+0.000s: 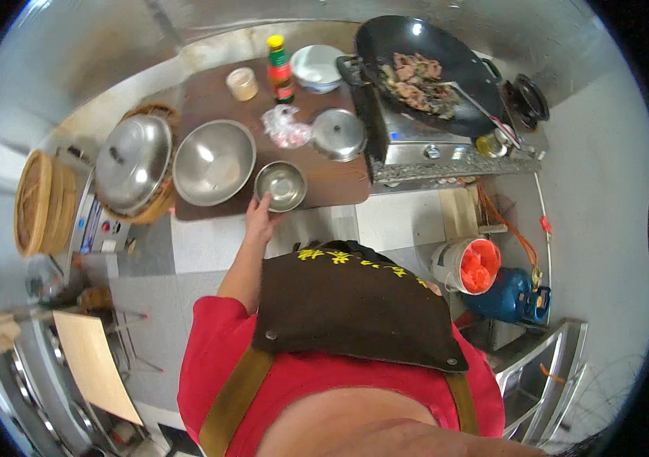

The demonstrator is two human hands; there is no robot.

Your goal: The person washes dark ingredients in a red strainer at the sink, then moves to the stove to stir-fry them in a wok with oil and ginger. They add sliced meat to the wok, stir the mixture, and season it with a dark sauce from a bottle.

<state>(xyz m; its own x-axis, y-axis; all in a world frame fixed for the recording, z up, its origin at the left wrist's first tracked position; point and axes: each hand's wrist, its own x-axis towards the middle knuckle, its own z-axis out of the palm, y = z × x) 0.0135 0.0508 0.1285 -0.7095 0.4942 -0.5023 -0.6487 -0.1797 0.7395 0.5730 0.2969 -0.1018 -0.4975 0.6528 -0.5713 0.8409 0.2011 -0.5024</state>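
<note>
My left hand (260, 220) grips the near rim of a small steel bowl (281, 187), thumb at the inside edge, at the front of a brown board (324, 194). Nothing shows inside that bowl. Just left of it is a larger steel mixing bowl (215, 163). Behind it lie a crumpled clear plastic bag (285, 127) with something pinkish inside and a round steel lid (338, 134). My right hand is out of view, hidden behind the brown apron (353, 308); only a sliver of skin shows at the apron's right edge.
A black wok (473, 68) with meat pieces (416, 80) and a spatula (481, 108) sits on a gas stove (416, 149). A sauce bottle (280, 68), jar (242, 84) and white bowl (317, 65) stand behind. Bamboo steamers (44, 203) are left; a bucket (444, 263) and gas cylinder (498, 297), right.
</note>
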